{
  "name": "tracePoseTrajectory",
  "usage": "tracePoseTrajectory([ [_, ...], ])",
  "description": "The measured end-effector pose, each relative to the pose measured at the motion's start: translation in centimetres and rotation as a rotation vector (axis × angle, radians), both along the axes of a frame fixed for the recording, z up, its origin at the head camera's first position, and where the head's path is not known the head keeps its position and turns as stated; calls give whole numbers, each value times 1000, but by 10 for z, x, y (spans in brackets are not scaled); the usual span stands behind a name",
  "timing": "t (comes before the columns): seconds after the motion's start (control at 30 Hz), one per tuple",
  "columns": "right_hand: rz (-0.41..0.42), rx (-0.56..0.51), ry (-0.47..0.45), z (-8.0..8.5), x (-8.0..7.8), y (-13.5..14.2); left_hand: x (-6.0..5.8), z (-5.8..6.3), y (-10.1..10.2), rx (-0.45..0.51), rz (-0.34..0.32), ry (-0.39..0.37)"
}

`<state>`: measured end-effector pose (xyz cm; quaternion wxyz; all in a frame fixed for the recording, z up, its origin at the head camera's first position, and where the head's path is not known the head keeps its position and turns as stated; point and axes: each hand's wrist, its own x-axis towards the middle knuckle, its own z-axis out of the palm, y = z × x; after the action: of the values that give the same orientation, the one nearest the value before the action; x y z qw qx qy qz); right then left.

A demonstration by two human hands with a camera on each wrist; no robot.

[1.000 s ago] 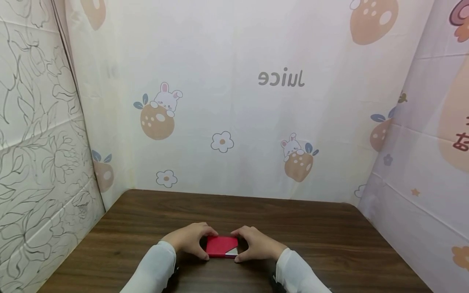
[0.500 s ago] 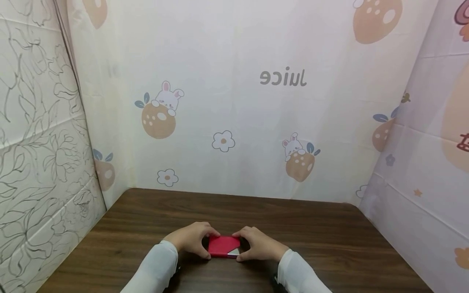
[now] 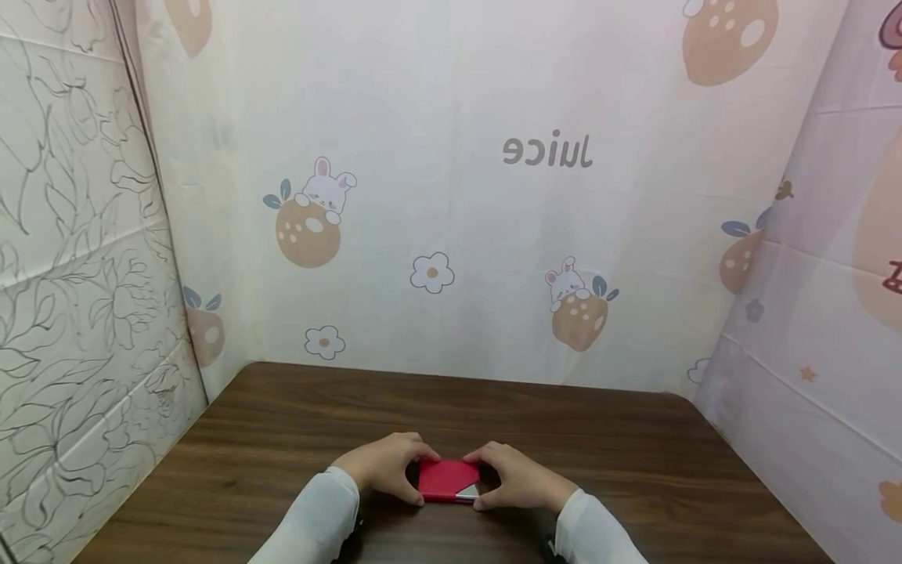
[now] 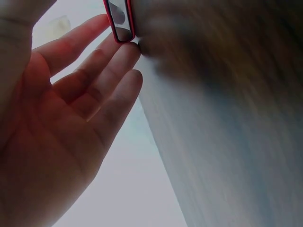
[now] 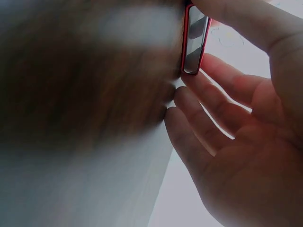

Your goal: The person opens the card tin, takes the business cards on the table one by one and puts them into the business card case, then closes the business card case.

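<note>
A flat red card case (image 3: 447, 479) with a silver corner lies low over the brown table in the head view. My left hand (image 3: 391, 467) holds its left end between thumb and fingers. At the opposite end, my right hand (image 3: 524, 478) grips it the same way. From the left wrist, the case's shiny metal end with red edges (image 4: 121, 21) shows at the left hand's fingertips (image 4: 130, 52). The right wrist view has the other end of the case (image 5: 193, 45) beside the right thumb and fingers, the lower fingertips down at the tabletop.
The dark wood table (image 3: 451, 407) reaches back to a pale curtain (image 3: 451, 196) printed with rabbits, fruit and flowers. A line-drawn floral curtain (image 3: 77, 274) hangs on the left, another printed one (image 3: 810, 313) on the right.
Both hands have shifted to the right and slightly nearer with the card case between them, mostly in the last half second. The head view has turned slightly.
</note>
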<state>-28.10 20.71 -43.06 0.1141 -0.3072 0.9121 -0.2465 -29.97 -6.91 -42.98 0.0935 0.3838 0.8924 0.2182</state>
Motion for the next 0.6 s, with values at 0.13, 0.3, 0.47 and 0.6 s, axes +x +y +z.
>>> tracePoseTrajectory([
  [0.13,4,-8,-5,1,3,5,2,1,5,-1,-9,11],
  [0.3,0,-17,-14,2,6,11,5,2,11,-3,-18,22],
  [0.47,-7,-17,-22,1,7,13,7,2,13,-6,-20,27],
  [0.6,-3,-21,-21,1,7,14,6,1,13,-4,-17,21],
])
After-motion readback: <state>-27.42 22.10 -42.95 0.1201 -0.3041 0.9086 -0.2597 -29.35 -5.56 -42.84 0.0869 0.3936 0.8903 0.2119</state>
